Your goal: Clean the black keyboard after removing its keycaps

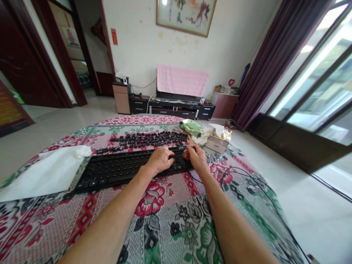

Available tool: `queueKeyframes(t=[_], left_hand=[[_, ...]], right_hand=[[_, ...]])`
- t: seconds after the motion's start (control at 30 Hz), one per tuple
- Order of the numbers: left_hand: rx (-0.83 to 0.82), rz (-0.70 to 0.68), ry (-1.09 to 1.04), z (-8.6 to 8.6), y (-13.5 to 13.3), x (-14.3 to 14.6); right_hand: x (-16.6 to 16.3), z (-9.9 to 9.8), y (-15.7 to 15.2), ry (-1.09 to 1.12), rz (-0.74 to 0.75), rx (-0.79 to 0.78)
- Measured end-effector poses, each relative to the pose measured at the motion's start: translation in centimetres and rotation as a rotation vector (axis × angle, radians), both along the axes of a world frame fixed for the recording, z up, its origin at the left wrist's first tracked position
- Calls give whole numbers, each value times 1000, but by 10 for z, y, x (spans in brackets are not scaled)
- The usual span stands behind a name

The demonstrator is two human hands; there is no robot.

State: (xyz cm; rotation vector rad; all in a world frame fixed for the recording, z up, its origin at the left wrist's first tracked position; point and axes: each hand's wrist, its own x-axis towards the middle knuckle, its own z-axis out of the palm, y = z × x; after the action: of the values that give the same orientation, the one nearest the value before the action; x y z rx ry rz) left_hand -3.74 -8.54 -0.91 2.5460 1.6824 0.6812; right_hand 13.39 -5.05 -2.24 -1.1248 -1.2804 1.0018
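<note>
A black keyboard lies across a round table covered by a flowered cloth. Most of its keys are off, and several loose black keycaps lie in rows behind it. My left hand rests on the keyboard's right part, fingers curled down onto it. My right hand is at the keyboard's right end, its fingers pinched on something small that I cannot make out.
A white cloth lies left of the keyboard. A green packet, crumpled tissue and a small box sit behind on the right. The keyboard's black cable loops over the table's right side. A TV cabinet stands at the far wall.
</note>
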Motion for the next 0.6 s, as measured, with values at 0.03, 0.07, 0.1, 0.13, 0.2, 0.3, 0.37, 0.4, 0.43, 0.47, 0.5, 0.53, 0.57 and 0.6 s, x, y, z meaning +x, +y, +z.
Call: queueKeyframes(t=[0.03, 0.07, 0.1, 0.13, 0.2, 0.3, 0.37, 0.4, 0.43, 0.47, 0.5, 0.53, 0.57, 0.6], left_hand=[[-7, -3, 8, 0, 0, 0], [-11, -4, 17, 0, 0, 0], [-14, -5, 26, 1, 1, 0], [-15, -5, 37, 1, 1, 1], [-13, -5, 80, 2, 0, 2], [3, -3, 177, 4, -4, 4], [19, -3, 205, 5, -7, 6], [23, -2, 200, 6, -7, 6], [22, 0, 187, 7, -8, 6], [16, 6, 170, 7, -8, 6], [7, 12, 155, 8, -8, 6], [-4, 19, 144, 8, -8, 6], [-13, 25, 139, 8, -7, 6], [-22, 31, 138, 8, -7, 6]], right_hand=[[0, 0, 0, -4, -2, -1], [0, 0, 0, -8, -4, -2], [0, 0, 0, -11, -8, 0], [0, 0, 0, -14, -10, 4], [0, 0, -1, -19, -8, 13], [0, 0, -1, -14, 1, 17], [0, 0, -1, -7, 7, 13], [0, 0, 0, -5, 9, 13], [0, 0, 0, -4, 11, 12], [1, 0, 0, -3, 12, 14], [1, 0, 0, -2, 13, 17], [1, 0, 0, 1, 13, 18], [1, 0, 0, 4, 11, 19], [0, 0, 0, 8, 10, 18]])
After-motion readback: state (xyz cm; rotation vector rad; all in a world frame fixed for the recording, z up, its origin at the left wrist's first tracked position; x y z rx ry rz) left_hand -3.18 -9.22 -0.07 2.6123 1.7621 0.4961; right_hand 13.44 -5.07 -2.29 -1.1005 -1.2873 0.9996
